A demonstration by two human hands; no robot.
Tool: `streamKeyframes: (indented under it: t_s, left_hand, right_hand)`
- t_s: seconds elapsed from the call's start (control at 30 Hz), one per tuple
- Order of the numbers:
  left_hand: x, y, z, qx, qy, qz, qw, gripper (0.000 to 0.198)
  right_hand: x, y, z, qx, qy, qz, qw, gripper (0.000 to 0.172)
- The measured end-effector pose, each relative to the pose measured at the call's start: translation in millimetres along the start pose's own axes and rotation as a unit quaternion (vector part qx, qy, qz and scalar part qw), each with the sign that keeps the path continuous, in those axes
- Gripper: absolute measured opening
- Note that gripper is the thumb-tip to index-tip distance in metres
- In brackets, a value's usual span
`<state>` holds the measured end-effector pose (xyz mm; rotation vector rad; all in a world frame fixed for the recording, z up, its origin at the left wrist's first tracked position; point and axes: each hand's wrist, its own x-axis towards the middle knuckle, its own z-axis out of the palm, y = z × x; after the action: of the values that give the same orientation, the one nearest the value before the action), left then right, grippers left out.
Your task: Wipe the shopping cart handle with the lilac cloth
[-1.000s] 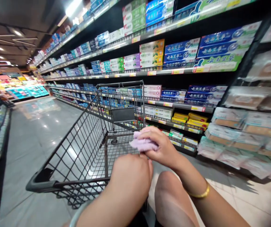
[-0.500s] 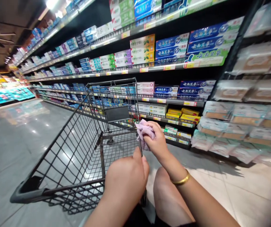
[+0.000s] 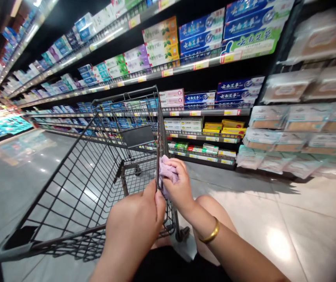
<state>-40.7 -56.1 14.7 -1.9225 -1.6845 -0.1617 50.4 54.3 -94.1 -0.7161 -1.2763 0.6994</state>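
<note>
A dark wire shopping cart [image 3: 76, 172] stands tilted in front of me, its near side rail running between my hands. My left hand [image 3: 135, 219] is closed around that rail, thumb on the right of it. Bunched in my right hand [image 3: 179, 184] is a pale purple cloth [image 3: 168, 172], pressed against the outer side of the cart just beyond my left hand. The cloth hides the part of the side mesh under it. A gold bangle [image 3: 211, 231] circles my right wrist. Below, a caster wheel [image 3: 182, 234] shows near my knee.
Shelves of boxed toothpaste [image 3: 201, 37] run along the far side, close behind the cart. Packaged goods [image 3: 299, 117] hang on a rack at the right. Grey tiled floor [image 3: 244, 203] spreads beneath, and a lit display [image 3: 3, 125] stands far left.
My right hand has moved the cloth lower along the cart's side, closer to my left hand. My view has shifted, and the cart's outer side now shows more. My left hand keeps its grip.
</note>
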Motion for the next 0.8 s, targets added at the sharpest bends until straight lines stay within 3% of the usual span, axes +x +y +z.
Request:
streamKeyframes:
  t_s: [0.1, 0.27, 0.33, 0.5, 0.67, 0.8]
  left_hand:
    - [-4, -10, 1.9, 0.003, 0.016, 0.002, 1.000, 0.040]
    - [-8, -31, 9.5, 0.004, 0.017, 0.021, 1.000, 0.042]
    - [-8, -39, 12.3, 0.008, 0.000, 0.020, 1.000, 0.045]
    - [-10, -58, 14.8, -0.002, -0.071, -0.004, 0.997, 0.049]
    - [-17, -82, 19.7, -0.019, -0.097, -0.005, 0.995, 0.053]
    - [-21, -101, 25.2, -0.025, -0.114, -0.028, 0.993, 0.054]
  right_hand:
    - [-5, -2, 6, 0.006, -0.021, -0.037, 0.999, 0.042]
    - [-13, 14, 18, -0.009, -0.028, 0.000, 1.000, 0.043]
    - [-8, 7, 24, 0.001, -0.020, -0.006, 1.000, 0.042]
    - [-2, -5, 39, 0.023, -0.049, -0.096, 0.994, 0.041]
    - [-20, 27, 59, -0.011, -0.040, -0.019, 0.999, 0.042]
    - [-11, 14, 75, 0.016, -0.041, -0.021, 0.999, 0.041]
